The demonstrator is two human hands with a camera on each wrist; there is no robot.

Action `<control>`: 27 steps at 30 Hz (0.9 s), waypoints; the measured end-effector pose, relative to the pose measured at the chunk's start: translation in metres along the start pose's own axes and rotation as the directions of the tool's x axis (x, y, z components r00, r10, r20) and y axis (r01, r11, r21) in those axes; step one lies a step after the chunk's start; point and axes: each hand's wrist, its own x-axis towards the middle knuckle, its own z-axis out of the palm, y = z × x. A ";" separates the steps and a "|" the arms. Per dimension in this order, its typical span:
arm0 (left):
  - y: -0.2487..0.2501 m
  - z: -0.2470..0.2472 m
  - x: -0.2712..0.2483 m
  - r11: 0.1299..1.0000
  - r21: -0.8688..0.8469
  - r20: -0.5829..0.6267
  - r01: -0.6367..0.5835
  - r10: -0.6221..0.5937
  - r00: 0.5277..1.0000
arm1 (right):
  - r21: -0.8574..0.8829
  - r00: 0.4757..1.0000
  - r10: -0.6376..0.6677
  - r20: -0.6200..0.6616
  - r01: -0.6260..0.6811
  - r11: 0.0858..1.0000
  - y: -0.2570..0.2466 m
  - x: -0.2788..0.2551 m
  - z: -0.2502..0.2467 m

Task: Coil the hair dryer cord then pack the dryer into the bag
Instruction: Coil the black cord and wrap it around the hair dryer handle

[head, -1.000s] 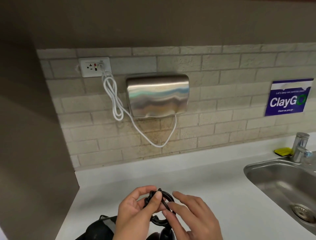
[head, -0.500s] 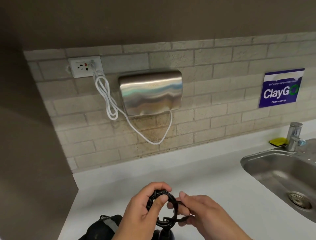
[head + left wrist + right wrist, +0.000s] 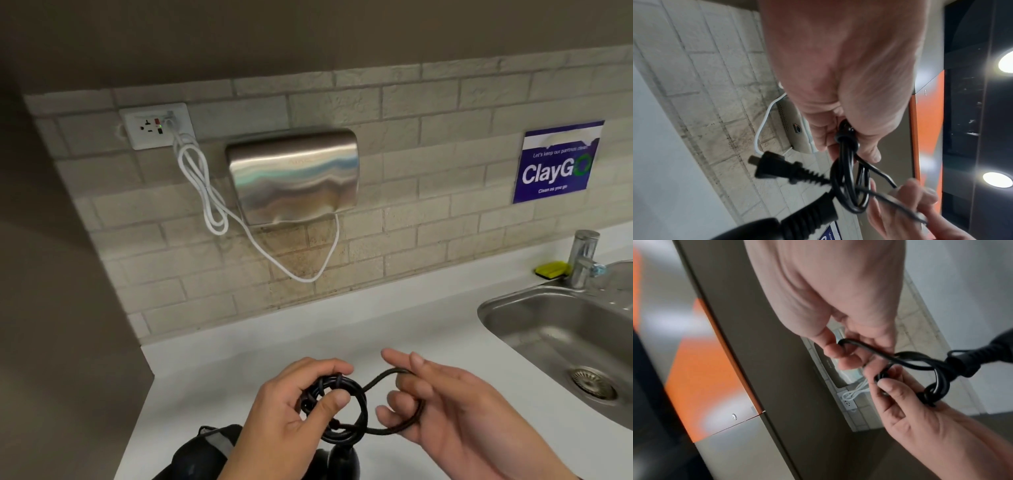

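1. Since half a second ago the right hand [image 3: 455, 414] has drawn a loop of cord [image 3: 346, 407] out to the right, away from the coil; before, both hands sat close on the bundle.
2. Judged from that, coiling is unfinished: this last loop likely wraps or tucks next, and the plug [image 3: 774, 167] hangs free.
3. Left hand [image 3: 291, 407]: grip narrow, thumb and fingers pinching the coil above the bench [image 3: 428, 329].
4. Right hand: fingers curled loosely round the loop.
5. The dryer [image 3: 342, 462] hangs below the coil; the dark bag [image 3: 202, 452] lies at the bench's near edge.
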 end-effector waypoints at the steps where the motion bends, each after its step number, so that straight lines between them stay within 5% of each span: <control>1: 0.000 0.001 0.000 1.000 0.013 -0.002 -0.006 0.006 1.000 | 0.034 1.000 -0.014 0.013 0.014 0.999 -0.002 -0.001 0.001; 12: 0.002 0.012 -0.001 0.984 -0.153 0.059 0.094 -0.085 0.995 | 0.048 0.969 -0.210 0.134 0.205 0.978 0.006 -0.002 0.007; 17: 0.001 0.019 -0.008 0.953 -0.258 0.146 0.160 -0.126 0.981 | 0.076 0.961 -0.276 -0.001 0.275 0.958 0.004 0.000 0.014; 21: 0.000 0.025 -0.009 0.912 -0.361 0.060 0.193 -0.184 0.981 | 0.077 0.943 -0.317 -0.101 0.325 0.943 0.000 0.003 0.018; 27: 0.000 0.031 -0.007 0.907 -0.363 0.014 0.213 -0.223 0.975 | 0.082 0.963 -0.186 -0.195 0.205 0.975 -0.012 0.000 0.020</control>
